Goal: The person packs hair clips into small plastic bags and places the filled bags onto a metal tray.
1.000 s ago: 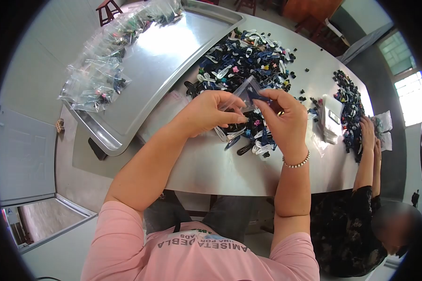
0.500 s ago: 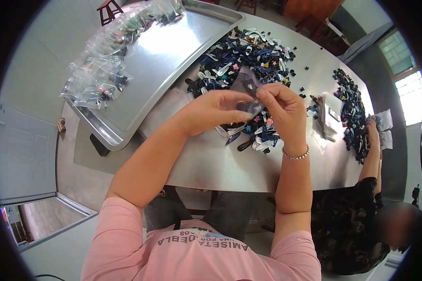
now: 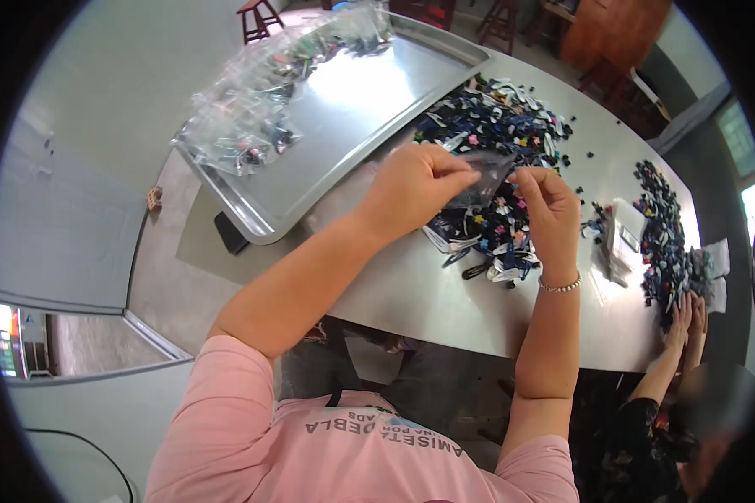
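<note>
A small clear plastic bag (image 3: 476, 186) with dark contents stretches between my two hands, over a pile of hair clips (image 3: 499, 117). My left hand (image 3: 424, 186) pinches its left side with thumb and fingers. Its upper right corner is pinched in my right hand (image 3: 547, 201), which has a beaded bracelet at the wrist. The pile holds black, navy and white clips with small coloured flower and star pieces. What exactly lies inside the bag is too blurred to tell.
A metal tray (image 3: 344, 138) with filled clear bags (image 3: 247, 117) stands at the left. At the right are a stack of clear bags (image 3: 625, 235), a second clip pile (image 3: 664, 226) and another person's hands (image 3: 686, 314). A dark object (image 3: 231, 233) lies beside the tray.
The view has shifted, so the table appears further right and partly lower. My hands have moved apart, stretching the bag between them. The other person's hands now show together at the second pile's near end.
</note>
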Tool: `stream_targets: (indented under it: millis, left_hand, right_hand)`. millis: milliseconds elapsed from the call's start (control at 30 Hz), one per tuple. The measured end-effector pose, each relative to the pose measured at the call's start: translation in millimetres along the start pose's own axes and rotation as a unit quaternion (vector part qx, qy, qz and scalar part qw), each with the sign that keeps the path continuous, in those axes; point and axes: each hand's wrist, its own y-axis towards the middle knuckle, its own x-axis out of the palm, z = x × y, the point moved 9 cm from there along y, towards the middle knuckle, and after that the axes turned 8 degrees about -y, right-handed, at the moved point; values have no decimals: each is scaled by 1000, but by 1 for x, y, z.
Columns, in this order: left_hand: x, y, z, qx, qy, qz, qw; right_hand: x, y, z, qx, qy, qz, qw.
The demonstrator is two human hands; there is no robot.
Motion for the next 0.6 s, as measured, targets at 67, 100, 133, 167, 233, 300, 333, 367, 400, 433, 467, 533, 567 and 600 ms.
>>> stream_targets:
  millis: [67, 100, 133, 167, 233, 300, 333, 367, 400, 433, 467, 533, 567, 600]
  left_hand:
    - [-28, 3, 0, -30, -1, 41, 999]
    - [-47, 5, -3, -59, -6, 73, 996]
    - [-67, 8, -6, -83, -5, 93, 992]
    - [-88, 12, -11, -101, -13, 114, 988]
    - [-132, 21, -23, -98, -37, 163, 981]
    - [-175, 26, -41, -99, -37, 216, 971]
    - [-197, 26, -48, -122, -21, 242, 962]
    - [-215, 29, -54, -120, -18, 245, 962]
    - [-237, 28, -63, -138, 3, 269, 953]
    - [-254, 25, -71, -157, 24, 293, 943]
    - [-264, 26, -77, -155, 23, 294, 943]
    - [-291, 22, -84, -136, 82, 345, 925]
    - [-301, 24, -95, -136, 82, 346, 925]
    - [-312, 22, -74, -63, 271, 399, 874]
  right_hand:
    - [4, 1, 4, -1, -1, -6, 1000]
    - [7, 0, -1, -33, -12, -15, 999]
    - [10, -1, -6, -64, -24, -23, 997]
    - [11, -2, -6, -67, -21, -24, 997]
    - [14, -4, -6, -68, -75, -26, 995]
    - [15, -4, -7, -79, -48, -25, 995]
    - [16, -4, -7, -76, -60, -27, 995]
    - [16, -3, -6, -74, -72, -30, 994]
    - [17, -2, -5, -82, -65, -29, 994]
    - [19, -3, -5, -84, -65, -30, 994]
    - [18, -3, -7, -96, -64, -20, 993]
    - [18, -3, -12, -115, -62, -11, 991]
    - [18, -4, -12, -116, -62, -12, 991]
    - [18, -3, -11, -106, -80, -23, 991]
